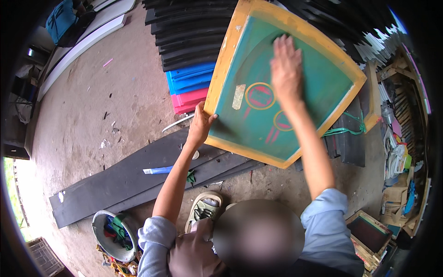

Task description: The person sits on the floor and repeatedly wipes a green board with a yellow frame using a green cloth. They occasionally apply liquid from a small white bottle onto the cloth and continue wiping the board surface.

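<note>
A screen printing frame (224,60) with a yellow wooden border and green mesh is tilted up in front of me. Two yellow rings with pink marks inside show on its mesh, beside a small pale tape patch (238,96). My left hand (201,124) grips the border at its lower left corner, thumb over the front. Flat against the upper part of the mesh lies my right hand (287,69), fingers stretched out and slightly smeared by motion. Nothing shows between those fingers; what lies under the palm is hidden.
Black, blue (191,78) and pink (189,100) sheets are stacked behind the frame. Long black boards (115,168) lie on the floor with a blue-and-white strip (158,170). A bucket of rags (99,226) stands lower left. Clutter and cardboard (394,196) line the right side.
</note>
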The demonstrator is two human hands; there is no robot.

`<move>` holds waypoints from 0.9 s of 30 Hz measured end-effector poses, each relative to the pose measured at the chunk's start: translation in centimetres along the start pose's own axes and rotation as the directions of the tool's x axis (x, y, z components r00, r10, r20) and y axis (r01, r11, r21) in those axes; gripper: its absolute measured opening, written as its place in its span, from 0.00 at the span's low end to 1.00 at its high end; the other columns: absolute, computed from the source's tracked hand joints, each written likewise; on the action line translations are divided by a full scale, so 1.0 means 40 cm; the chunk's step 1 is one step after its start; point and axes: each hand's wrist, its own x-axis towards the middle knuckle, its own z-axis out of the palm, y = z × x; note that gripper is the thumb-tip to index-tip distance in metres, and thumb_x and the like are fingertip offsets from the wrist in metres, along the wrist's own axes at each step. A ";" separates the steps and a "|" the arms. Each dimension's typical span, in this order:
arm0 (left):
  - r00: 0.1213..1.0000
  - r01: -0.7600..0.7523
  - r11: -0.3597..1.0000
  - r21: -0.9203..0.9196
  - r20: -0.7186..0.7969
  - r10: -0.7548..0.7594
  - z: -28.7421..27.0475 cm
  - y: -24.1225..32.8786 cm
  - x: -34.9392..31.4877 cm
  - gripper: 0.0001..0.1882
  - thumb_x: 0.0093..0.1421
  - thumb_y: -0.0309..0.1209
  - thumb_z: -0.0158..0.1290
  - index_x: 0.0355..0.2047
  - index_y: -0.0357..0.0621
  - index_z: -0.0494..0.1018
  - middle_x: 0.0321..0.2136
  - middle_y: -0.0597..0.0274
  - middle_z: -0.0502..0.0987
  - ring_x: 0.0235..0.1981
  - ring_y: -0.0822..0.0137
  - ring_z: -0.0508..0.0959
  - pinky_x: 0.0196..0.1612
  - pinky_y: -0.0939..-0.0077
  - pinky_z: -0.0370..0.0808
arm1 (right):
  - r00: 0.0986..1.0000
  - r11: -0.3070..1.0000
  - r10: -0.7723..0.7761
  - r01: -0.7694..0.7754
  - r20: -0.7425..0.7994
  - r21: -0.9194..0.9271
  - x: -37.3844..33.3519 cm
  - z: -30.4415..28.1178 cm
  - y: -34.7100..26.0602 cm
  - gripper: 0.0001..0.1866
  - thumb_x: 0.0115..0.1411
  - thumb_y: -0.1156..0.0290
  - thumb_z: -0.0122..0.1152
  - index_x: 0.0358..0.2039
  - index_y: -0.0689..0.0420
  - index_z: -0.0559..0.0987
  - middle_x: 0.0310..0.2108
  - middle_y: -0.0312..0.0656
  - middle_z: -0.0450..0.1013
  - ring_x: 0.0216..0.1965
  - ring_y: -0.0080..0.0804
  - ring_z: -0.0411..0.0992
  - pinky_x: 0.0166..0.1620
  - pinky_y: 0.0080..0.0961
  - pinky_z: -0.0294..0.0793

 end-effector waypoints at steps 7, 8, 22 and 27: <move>0.999 0.029 0.999 -0.016 0.015 -0.029 0.016 0.001 0.002 0.28 0.59 0.34 0.52 0.55 0.40 0.54 0.47 0.44 0.69 0.49 0.48 0.71 0.47 0.61 0.69 | 0.870 0.862 -0.473 0.425 0.137 0.276 -0.142 0.001 -0.018 0.25 0.55 0.68 0.55 0.55 0.56 0.69 0.58 0.37 0.64 0.59 0.29 0.61 0.61 0.37 0.58; 1.000 0.012 1.000 -0.006 0.017 -0.012 0.019 0.019 0.003 0.28 0.59 0.35 0.52 0.55 0.41 0.54 0.47 0.44 0.69 0.49 0.48 0.71 0.47 0.61 0.69 | 0.948 0.953 -0.280 0.257 0.150 0.157 -0.120 0.004 0.024 0.25 0.56 0.69 0.53 0.56 0.55 0.68 0.59 0.39 0.62 0.60 0.31 0.60 0.62 0.39 0.56; 1.000 0.007 1.000 -0.010 0.002 -0.007 0.004 -0.002 -0.001 0.29 0.59 0.36 0.53 0.55 0.42 0.53 0.48 0.47 0.69 0.47 0.50 0.72 0.47 0.61 0.69 | 0.968 0.976 0.129 -0.162 -0.217 -0.142 0.104 0.018 0.061 0.26 0.62 0.65 0.48 0.60 0.58 0.61 0.62 0.45 0.56 0.64 0.36 0.53 0.62 0.42 0.52; 0.996 0.060 0.997 -0.040 0.073 -0.057 0.010 0.021 0.007 0.27 0.58 0.33 0.53 0.54 0.41 0.54 0.47 0.47 0.69 0.47 0.51 0.73 0.46 0.64 0.69 | 0.941 0.968 -0.194 0.137 0.278 0.210 -0.261 0.047 -0.202 0.33 0.55 0.62 0.54 0.59 0.62 0.61 0.62 0.43 0.56 0.64 0.37 0.53 0.65 0.36 0.50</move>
